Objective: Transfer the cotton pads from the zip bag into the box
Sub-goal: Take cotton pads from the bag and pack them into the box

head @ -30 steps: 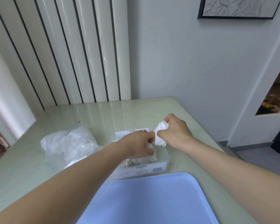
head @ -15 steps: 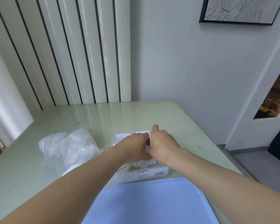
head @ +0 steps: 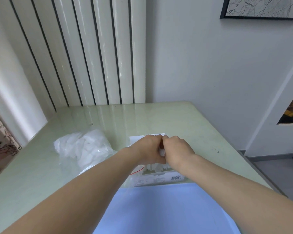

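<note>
Two hands meet knuckle to knuckle over the clear box [head: 159, 179]. Left of the left hand [head: 150, 149] lies the zip bag [head: 85, 149]. The box's barcode label is unreadable. Both hands, the right hand [head: 178, 150] included, curl around white cotton pads [head: 161, 152] pinched between them.

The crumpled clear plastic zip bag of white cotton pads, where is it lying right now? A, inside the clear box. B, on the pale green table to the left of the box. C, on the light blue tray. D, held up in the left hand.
B: the crumpled clear plastic zip bag lies on the pale green table, left of the clear plastic box, with neither hand touching it.
</note>
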A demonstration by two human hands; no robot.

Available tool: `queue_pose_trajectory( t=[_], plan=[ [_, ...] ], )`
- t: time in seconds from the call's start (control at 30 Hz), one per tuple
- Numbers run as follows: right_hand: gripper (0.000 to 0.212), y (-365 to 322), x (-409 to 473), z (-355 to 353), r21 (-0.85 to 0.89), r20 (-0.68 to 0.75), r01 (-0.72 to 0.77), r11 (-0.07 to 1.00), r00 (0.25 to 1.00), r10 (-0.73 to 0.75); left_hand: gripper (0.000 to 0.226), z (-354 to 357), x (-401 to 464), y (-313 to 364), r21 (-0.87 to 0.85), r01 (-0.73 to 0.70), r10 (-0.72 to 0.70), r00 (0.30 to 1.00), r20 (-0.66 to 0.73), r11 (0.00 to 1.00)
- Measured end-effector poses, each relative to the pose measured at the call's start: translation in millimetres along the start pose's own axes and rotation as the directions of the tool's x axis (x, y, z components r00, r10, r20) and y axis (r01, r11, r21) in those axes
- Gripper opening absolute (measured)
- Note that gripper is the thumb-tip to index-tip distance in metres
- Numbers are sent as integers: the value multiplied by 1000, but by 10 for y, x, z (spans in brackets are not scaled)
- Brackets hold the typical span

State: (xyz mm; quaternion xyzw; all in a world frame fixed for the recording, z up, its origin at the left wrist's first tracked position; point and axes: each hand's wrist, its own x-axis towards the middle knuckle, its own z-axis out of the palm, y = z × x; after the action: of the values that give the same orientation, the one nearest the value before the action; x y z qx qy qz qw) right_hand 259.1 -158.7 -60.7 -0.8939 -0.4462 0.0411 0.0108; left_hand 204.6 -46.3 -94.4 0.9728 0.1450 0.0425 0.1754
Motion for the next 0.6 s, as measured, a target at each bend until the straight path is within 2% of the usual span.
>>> queue_pose_trajectory(
  t=[0.13, 0.2, 0.43, 0.6],
  plan=[
    [32, 49, 85, -112, 286, 165, -165, 944, 979, 121, 41, -11, -11, -14, -31, 46, -45, 998, 37, 998],
    [32, 70, 90, -159, 318, 182, -196, 928, 973, 143, 44, -17, -13, -12, -49, 58, -56, 998, 32, 997],
    [24, 52, -36, -62, 17, -38, 7, 1000, 999, -7, 43, 35, 2, -7, -26, 37, -36, 999, 17, 999],
    [19, 186, -49, -41, -84, -120, 65, 994, 990, -74, 51, 16, -7, 67, 13, 46, -47, 999, 24, 999]
  ],
)
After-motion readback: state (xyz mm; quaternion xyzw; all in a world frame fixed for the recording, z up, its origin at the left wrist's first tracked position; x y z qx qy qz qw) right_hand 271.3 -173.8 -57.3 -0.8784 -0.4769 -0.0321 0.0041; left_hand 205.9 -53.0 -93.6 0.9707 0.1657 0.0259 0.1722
